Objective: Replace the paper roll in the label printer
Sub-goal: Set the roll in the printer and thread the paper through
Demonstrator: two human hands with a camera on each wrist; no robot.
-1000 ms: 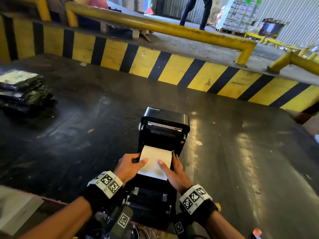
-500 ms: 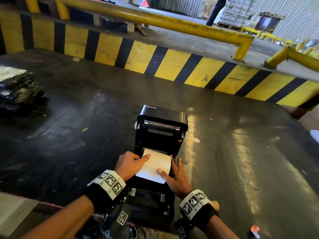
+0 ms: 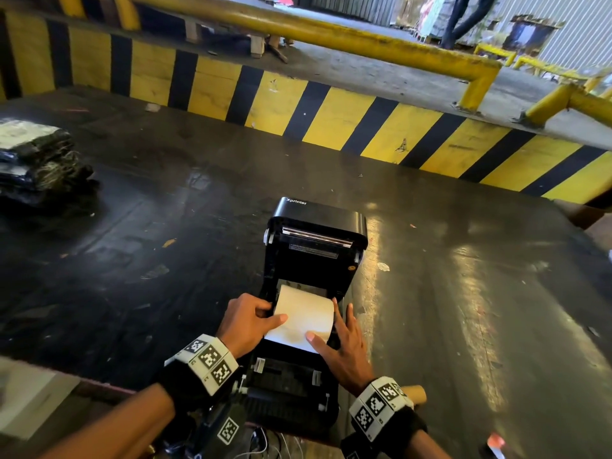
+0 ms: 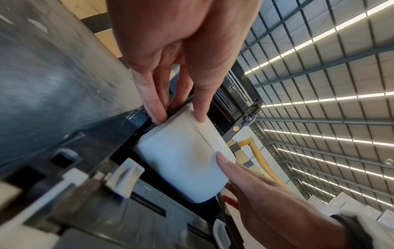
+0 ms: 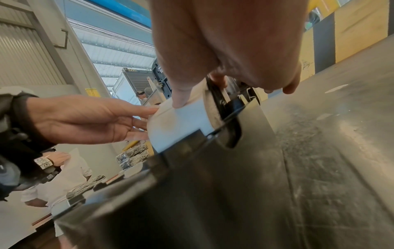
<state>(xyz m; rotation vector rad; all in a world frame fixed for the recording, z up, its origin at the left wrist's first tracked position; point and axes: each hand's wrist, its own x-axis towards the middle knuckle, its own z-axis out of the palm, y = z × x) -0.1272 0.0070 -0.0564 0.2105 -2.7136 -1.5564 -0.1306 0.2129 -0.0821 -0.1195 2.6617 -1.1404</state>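
Since the earlier frames both hands have slid up the sheet and the white roll now sits lower in the printer's open bay. From the head view, going left to right: at nine o'clock, well apart from the work, a pile of black wrapped bundles (image 3: 36, 160) lies on the dark table (image 3: 463, 293). At six o'clock my left hand (image 3: 246, 321) pinches the paper roll (image 3: 303, 314) at its left end, thumb on top and fingers tucked between roll and bay wall. The label printer (image 3: 311, 293) stands with its lid (image 3: 318, 233) tipped up toward twelve. My right hand (image 3: 342, 347) holds the roll's right end, thumb on the paper and fingers straight down that side between roll and housing. At five o'clock a bare cardboard core (image 3: 415, 392) lies behind my right wrist, likely the spent one. I judge the roll nearly seated; feeding the paper forward and closing the lid remain.
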